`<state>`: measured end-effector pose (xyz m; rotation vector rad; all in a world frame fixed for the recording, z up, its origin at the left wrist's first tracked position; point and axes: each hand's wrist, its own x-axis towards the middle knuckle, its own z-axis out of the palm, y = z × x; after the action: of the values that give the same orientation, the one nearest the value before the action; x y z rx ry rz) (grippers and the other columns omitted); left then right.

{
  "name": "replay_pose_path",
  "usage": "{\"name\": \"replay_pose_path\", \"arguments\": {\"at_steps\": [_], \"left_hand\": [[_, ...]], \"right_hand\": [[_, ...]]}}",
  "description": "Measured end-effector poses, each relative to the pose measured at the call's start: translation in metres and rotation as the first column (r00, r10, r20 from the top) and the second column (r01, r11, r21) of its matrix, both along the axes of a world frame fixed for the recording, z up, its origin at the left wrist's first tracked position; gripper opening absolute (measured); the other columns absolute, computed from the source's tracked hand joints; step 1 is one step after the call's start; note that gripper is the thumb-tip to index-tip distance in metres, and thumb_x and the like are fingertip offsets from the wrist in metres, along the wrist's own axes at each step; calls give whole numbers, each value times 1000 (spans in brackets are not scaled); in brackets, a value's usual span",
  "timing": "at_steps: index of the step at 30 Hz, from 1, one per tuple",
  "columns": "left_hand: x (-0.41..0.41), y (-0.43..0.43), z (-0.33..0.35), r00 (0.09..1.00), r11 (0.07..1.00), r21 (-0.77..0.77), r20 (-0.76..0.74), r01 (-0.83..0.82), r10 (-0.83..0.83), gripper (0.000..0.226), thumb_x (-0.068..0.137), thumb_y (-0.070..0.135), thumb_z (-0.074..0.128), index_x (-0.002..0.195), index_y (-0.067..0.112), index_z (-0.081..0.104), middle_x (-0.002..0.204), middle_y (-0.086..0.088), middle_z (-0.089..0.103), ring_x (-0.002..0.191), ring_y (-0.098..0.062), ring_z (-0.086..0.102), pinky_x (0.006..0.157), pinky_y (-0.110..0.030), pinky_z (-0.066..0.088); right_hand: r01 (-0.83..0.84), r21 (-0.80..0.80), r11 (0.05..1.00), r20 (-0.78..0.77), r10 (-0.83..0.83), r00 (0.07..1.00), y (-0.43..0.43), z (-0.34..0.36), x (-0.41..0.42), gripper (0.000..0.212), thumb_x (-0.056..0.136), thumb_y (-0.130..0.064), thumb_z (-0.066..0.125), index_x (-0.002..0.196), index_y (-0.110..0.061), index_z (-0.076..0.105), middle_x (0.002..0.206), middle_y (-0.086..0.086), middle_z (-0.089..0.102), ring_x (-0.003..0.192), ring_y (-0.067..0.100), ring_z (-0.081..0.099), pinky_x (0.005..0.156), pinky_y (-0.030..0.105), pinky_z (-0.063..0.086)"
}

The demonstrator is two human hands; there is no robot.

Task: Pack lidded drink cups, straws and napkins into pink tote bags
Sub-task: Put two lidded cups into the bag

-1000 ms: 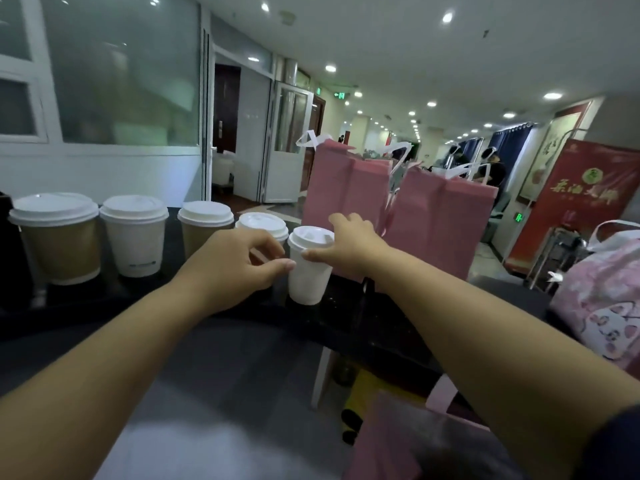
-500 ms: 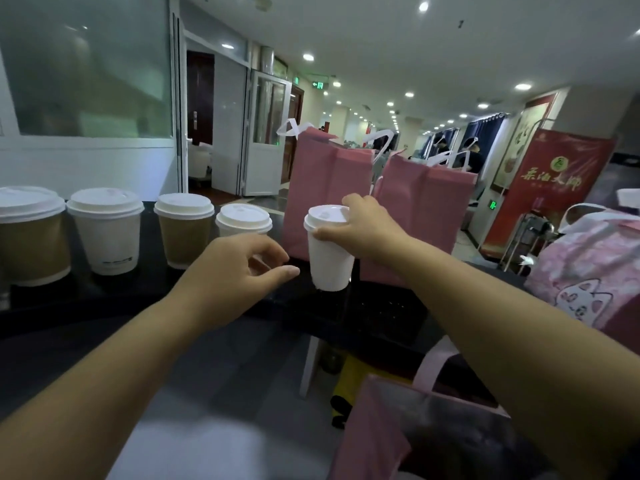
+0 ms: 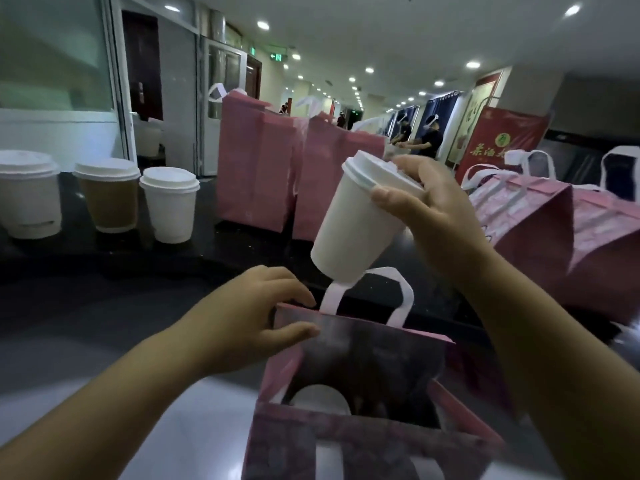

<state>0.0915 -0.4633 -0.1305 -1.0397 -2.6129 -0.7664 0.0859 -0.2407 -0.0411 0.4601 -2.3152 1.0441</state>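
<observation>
Lid [image 3: 320,398] half hidden inside tote bag [image 3: 381,341]

I have a single wide-angle view, worn on the person's head. It faces forward and tilts down, close above the open pink tote bag [image 3: 363,344], with the black counter [image 3: 104,271] running away behind that bag.

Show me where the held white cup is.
Head view, right of centre: the white cup tilts in the right hand, above the pink tote bag the left hand holds.
</observation>
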Motion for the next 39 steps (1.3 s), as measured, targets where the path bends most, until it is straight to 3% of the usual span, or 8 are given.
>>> {"name": "replay_pose_path", "arguments": {"at_steps": [4,12,15,21,28,32,35,39], "left_hand": [[14,14,-9,995,985,-169,92,-27,43,49,77,63,54,122,45,48,119,27,42,110,4,39,92,-22,43],[23,25,-25,964,972,-234,252,-23,84,101,65,64,67,145,44,9,151,26,7,136,2,13,112,-31,24],[22,26,-28,946,964,-267,309,-10,95,114,64,63,70,146,42,-6,151,28,-12,131,8,-7,114,-32,13],[21,27,-29,929,929,-369,355,35,106,127,59,63,73,141,43,-21,135,29,-37,127,7,-25,115,-32,2],[23,29,-29,925,876,-469,370,107,85,137,51,69,74,133,46,-34,138,21,-45,128,-2,-37,115,-38,-13],[23,30,-27,922,865,-484,380,128,76,137,48,70,74,123,49,-39,139,18,-47,129,-7,-41,114,-39,-15],[23,29,-27,918,861,-491,388,135,78,138,48,70,74,124,49,-40,139,17,-48,129,-8,-41,112,-38,-17],[22,26,-26,912,856,-499,401,139,85,138,47,72,72,124,49,-40,139,18,-47,124,-6,-45,111,-37,-19]], "right_hand": [[-91,-65,994,58,95,994,20,-20,28,57,72,-59,53,102,-10,60,99,13,54,86,27,54,65,30,42],[-76,-138,987,-39,72,997,42,-45,75,56,72,-51,50,120,-22,55,115,12,54,100,20,56,75,22,45],[-53,-38,998,-4,53,999,48,-55,80,58,72,-52,51,122,-22,54,114,6,54,105,17,54,84,29,43],[-14,341,940,192,-55,980,48,-83,78,83,66,-66,49,135,-21,47,120,-10,46,115,8,36,93,9,27],[-219,705,675,381,-101,919,37,-89,74,92,68,-56,67,145,-31,24,136,-15,34,122,6,28,103,29,36],[-271,852,448,385,-186,904,27,-90,68,98,68,-56,66,147,-33,12,131,-7,30,117,13,28,91,29,41],[-313,892,326,402,-256,879,19,-96,63,92,68,-57,68,144,-34,20,122,-2,33,102,16,31,73,29,41],[-341,903,262,415,-325,850,12,-110,54,77,70,-54,72,134,-30,37,118,1,44,91,16,39,71,28,42]]}}
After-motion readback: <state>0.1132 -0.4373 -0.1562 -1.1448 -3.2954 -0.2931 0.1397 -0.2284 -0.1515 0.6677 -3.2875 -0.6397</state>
